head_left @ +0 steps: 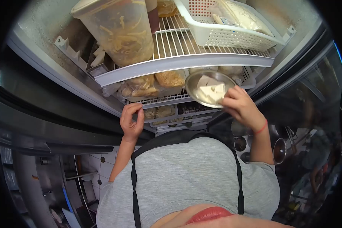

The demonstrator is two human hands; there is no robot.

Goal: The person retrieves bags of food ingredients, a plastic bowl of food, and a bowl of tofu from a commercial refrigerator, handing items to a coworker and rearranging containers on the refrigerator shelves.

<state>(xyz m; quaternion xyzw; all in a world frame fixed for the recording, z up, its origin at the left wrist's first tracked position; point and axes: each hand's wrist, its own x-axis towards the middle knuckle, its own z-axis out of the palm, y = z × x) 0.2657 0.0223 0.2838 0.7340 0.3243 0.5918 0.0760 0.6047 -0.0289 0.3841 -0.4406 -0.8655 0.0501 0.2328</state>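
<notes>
Glossy metal bowl (pixel 191 84), plastic basket (pixel 231 38)

A big fridge (pixel 38 41) stands open, with pale inside walls and white wire shelves (pixel 186 61) one below another. Dark, smooth panels are on both sides, and a thin blue line of light (pixel 338 55) shows at the far right. Down on the left are white floor tiles (pixel 108 169) with small dark dots, near blurry grey metal furniture (pixel 47 178).

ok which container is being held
The metal bowl: the right hand grips its rim, while the tub and basket sit on the top shelf.
</notes>
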